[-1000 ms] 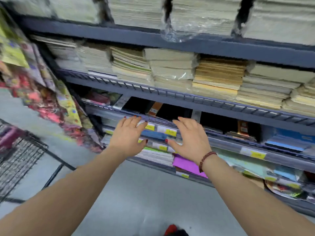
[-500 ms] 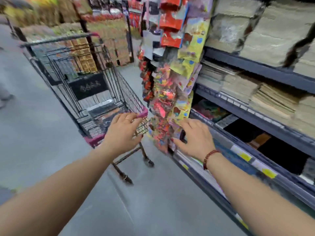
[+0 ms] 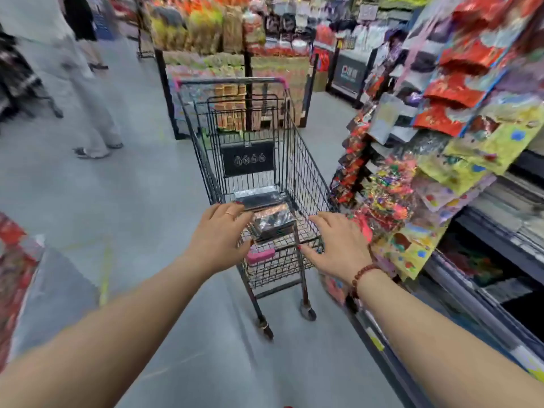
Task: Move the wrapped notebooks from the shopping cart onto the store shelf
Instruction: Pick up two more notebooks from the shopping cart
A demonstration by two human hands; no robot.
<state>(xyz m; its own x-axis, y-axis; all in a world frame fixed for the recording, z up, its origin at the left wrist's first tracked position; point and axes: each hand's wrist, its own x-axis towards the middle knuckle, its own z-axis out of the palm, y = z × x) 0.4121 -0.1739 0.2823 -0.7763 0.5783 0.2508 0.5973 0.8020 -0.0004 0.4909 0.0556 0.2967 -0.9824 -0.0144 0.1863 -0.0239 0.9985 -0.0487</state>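
Reaching toward the cart (image 3: 306,172) at 12 o'clock, both grips are released and carry nothing. The left grip (image 3: 219,240) hangs over the near rim at about 11 o'clock, fingers straight, its tips just beside the notebooks (image 3: 272,222); whether they touch the wrap I cannot tell. The right grip (image 3: 335,245) is spread over the rim at about 1 o'clock, near the notebooks but apart from them.

The notebooks lie in the cart basket as a shiny wrapped pack close to the near end. A 2nd pack (image 3: 258,198), darker, lies just beyond it at 12 o'clock. The picture is blurred, so I cannot say whether more lie under these 2.

The shelf (image 3: 471,290) runs along 3 o'clock, low and off to the side, with hanging packets (image 3: 459,142) above it at 2 o'clock. No pack from the cart can be picked out on it from here.

By my reading, the task is mid-way at best: at least 2 packs wait in the cart, and the step in hand is the pickup of the nearer pack, likely with both grips closing on its sides. After that come the turn to 3 o'clock and the placing.
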